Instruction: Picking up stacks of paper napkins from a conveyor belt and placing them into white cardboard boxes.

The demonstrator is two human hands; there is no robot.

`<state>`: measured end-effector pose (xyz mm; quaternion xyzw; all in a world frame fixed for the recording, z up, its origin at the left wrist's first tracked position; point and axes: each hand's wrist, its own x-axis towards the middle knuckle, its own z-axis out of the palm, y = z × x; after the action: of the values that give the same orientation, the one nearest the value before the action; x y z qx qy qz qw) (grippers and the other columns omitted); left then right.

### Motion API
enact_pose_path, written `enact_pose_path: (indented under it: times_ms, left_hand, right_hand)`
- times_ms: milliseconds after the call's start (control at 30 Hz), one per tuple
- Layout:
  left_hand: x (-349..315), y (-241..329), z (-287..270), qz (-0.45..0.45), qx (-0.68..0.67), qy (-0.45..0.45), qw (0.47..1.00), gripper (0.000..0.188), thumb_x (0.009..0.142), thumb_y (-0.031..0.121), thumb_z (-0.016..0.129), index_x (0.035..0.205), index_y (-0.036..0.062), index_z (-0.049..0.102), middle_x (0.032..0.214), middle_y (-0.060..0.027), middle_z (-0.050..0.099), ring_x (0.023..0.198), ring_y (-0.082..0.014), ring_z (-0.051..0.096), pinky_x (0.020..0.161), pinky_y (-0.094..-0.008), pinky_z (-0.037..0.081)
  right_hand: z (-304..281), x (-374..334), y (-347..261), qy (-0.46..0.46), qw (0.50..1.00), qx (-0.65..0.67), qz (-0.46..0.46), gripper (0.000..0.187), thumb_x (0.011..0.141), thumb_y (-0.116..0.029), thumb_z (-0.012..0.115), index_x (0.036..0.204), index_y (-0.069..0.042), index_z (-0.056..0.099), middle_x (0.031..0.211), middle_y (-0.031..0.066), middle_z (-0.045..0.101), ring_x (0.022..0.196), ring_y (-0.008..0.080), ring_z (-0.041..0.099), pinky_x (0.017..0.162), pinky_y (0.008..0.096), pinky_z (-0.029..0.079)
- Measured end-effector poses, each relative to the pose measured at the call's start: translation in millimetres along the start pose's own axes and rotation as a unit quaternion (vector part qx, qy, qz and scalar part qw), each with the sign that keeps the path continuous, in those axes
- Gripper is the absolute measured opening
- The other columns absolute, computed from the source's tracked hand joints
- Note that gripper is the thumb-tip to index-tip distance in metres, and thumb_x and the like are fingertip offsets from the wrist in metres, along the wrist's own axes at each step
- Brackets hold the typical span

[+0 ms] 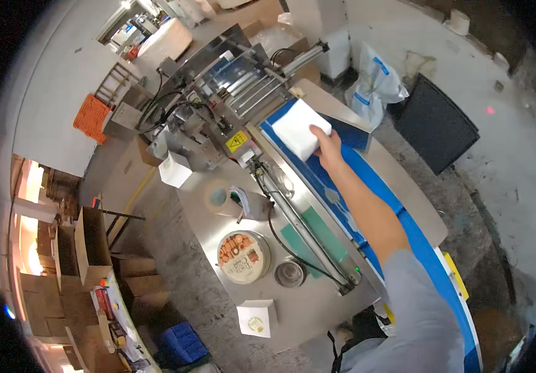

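My right hand (328,148) reaches out from the lower right and is closed on the near right corner of a white block (300,128). The block is rectangular and soft-edged, like a folded stack; its exact kind I cannot make out. It is over the far part of a long blue belt (376,214), and whether it rests on the belt or is held just above it is unclear. The thumb shows on top, while the other fingers are mostly hidden. My left hand is out of view.
A packing machine (218,124) stands beyond the steel table (206,205). On the table are a round tin (243,257), a small metal bowl (289,273), a tape roll (219,198) and white boxes (256,318). A blue crate (183,344) sits on the floor.
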<state>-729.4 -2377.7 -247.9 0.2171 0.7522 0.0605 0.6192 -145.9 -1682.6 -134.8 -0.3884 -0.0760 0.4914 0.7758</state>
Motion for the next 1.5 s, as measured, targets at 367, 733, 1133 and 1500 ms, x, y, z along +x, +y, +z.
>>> enact_pose_path:
  times_ms: [367, 733, 1133, 1500]
  left_hand:
    - [-39, 23, 38, -0.098, -0.043, 0.046, 0.993, 0.035, 0.096, 0.046, 0.050, 0.090, 0.0121, 0.060, 0.077, 0.0010, 0.056, 0.063, -0.0091, 0.050, 0.056, -0.0262, 0.041]
    - [-66, 38, 42, 0.042, 0.016, 0.025, 0.999, 0.040, 0.096, 0.039, 0.053, 0.119, 0.0069, 0.058, 0.108, -0.0083, 0.060, 0.093, -0.0224, 0.057, 0.081, -0.0392, 0.045]
    - [-39, 128, 106, 0.318, 0.074, -0.251, 0.911, 0.012, 0.093, 0.015, 0.061, 0.091, 0.0037, 0.061, 0.072, -0.0004, 0.058, 0.056, -0.0106, 0.052, 0.052, -0.0282, 0.045]
    - [-175, 52, 280, 0.332, 0.338, -0.501, 0.725, 0.036, 0.091, 0.007, 0.062, 0.123, -0.0057, 0.052, 0.082, -0.0065, 0.064, 0.065, -0.0124, 0.059, 0.055, -0.0265, 0.048]
  right_hand:
    - [-24, 142, 90, 0.105, 0.979, -0.151, -0.093, 0.072, 0.069, -0.028, 0.084, 0.123, 0.007, 0.052, 0.113, 0.0170, 0.063, 0.096, 0.0253, 0.063, 0.083, 0.0351, 0.050]
    - [-61, -19, 44, 0.112, 0.983, -0.143, 0.029, 0.039, 0.088, -0.037, 0.063, 0.110, -0.004, 0.060, 0.105, 0.0098, 0.061, 0.092, 0.0219, 0.062, 0.074, 0.0398, 0.051]
    - [-261, -549, -190, 0.092, 0.992, -0.070, 0.045, 0.026, 0.094, -0.027, 0.060, 0.107, -0.005, 0.061, 0.101, 0.0090, 0.066, 0.092, 0.0196, 0.065, 0.081, 0.0357, 0.054]
    - [-437, -985, -278, 0.346, 0.916, 0.020, -0.199, 0.025, 0.095, -0.025, 0.060, 0.105, -0.002, 0.062, 0.098, 0.0053, 0.066, 0.088, 0.0158, 0.064, 0.082, 0.0334, 0.054]
